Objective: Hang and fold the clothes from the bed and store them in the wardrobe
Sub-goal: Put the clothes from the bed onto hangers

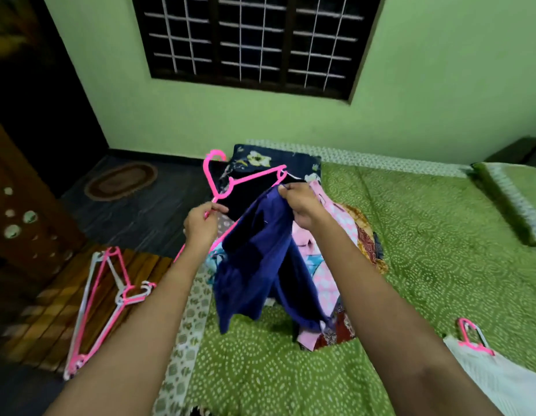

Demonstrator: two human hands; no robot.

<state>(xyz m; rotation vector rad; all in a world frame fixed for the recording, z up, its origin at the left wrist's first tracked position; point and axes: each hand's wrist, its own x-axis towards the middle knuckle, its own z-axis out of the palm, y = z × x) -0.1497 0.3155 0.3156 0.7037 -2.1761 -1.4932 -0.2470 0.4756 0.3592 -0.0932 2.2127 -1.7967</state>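
I have both hands up over the near left part of the bed (440, 250), which is covered in a green spread with a pale dotted pattern. My left hand (200, 225) is closed around the lower bar of a pink hanger (245, 178), which is tilted so that its hook points up and to the left, toward the dark floor. My right hand (301, 205) is pinched on the top edge of a dark blue garment (260, 265), right beside the hanger's right shoulder — the cloth hangs down from my fingers in loose folds, and its lower end comes down to the spread.

Behind and under the blue cloth lies a heap of clothes (347, 253) on the bed: pink and white checks, a light blue print, and some red-brown patterned fabric. Farther back, at the bed's edge, sits a dark pillow with pale flowers (275, 160).

To my left, off the bed, a bunch of spare hangers (107, 298), pink and white, lies on a brown slatted wooden surface (50, 319). At the lower right, on the spread, a white garment (500, 382) already sits on a pink hanger of its own — only the hook and neck show. A green pillow (515, 196) rests at the far right.
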